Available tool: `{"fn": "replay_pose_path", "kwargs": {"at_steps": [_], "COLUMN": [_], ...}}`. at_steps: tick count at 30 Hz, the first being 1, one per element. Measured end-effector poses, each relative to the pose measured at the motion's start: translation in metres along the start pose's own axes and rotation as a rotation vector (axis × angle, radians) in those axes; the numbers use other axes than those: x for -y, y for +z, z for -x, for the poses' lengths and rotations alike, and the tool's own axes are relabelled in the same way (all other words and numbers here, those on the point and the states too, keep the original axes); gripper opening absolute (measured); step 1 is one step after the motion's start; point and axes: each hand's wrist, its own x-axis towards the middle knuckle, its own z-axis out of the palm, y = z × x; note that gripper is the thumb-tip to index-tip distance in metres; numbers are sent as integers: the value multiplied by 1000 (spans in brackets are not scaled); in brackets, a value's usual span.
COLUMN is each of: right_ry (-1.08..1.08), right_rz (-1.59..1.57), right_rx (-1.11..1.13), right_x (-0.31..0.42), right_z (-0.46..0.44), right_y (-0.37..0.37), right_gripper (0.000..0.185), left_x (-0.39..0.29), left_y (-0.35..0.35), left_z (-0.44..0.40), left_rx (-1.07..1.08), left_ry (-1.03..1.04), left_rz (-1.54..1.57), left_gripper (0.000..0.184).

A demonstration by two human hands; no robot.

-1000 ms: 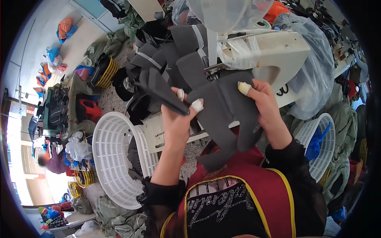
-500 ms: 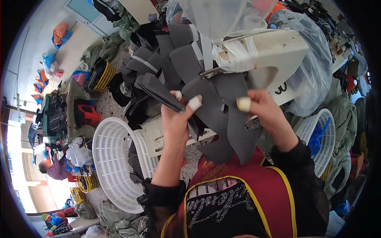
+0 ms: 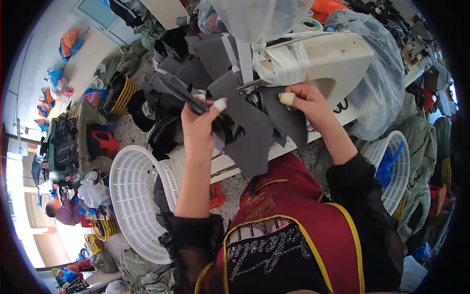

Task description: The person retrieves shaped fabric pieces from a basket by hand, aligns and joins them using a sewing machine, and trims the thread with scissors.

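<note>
In the head view, my left hand (image 3: 199, 125) is closed around a folded stack of dark grey cut pieces (image 3: 178, 92), with white tape on its thumb. My right hand (image 3: 311, 105), its thumb wrapped in yellowish tape, pinches another dark grey cut piece (image 3: 288, 117) by its upper edge. Between the hands a long dark grey piece (image 3: 249, 130) hangs over the front of the machine bed. A small metal part (image 3: 250, 87) of the cream-coloured machine (image 3: 338, 59) sits just above these pieces. My fingertips behind the material are hidden.
A heap of grey pieces (image 3: 196, 68) lies behind my left hand. White plastic baskets stand left (image 3: 134, 196) and right (image 3: 391, 176) of me. Transparent plastic sheeting (image 3: 379, 83) covers the machine's right side. A red stool (image 3: 104, 142) is farther left.
Both hands have moved up and slightly left. The pieces between them have separated more, and the right-hand piece has swung up and away from my lap.
</note>
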Motion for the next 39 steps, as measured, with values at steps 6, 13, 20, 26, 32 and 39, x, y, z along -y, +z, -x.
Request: {"fn": "replay_pose_path", "kwargs": {"at_steps": [6, 13, 20, 26, 32, 39], "right_ry": [-672, -372, -153, 5, 121, 124], "right_rz": [829, 30, -226, -399, -351, -398], "right_rx": [-466, 119, 74, 248, 359, 509], "right_x": [45, 58, 56, 54, 76, 69], "right_z": [48, 46, 56, 48, 60, 67], "right_y": [10, 79, 92, 78, 59, 37], "right_gripper": [15, 33, 28, 17, 19, 22], "left_x": [-56, -55, -47, -55, -73, -79], "left_y": [-25, 6, 6, -17, -56, -85], "left_z": [59, 104, 107, 101, 95, 96], "left_rx": [176, 699, 440, 517, 563, 227], "left_ry": [-46, -367, -349, -426, -512, -94], "left_rz": [0, 215, 68, -197, 135, 305], "left_gripper": [47, 62, 56, 61, 59, 39]}}
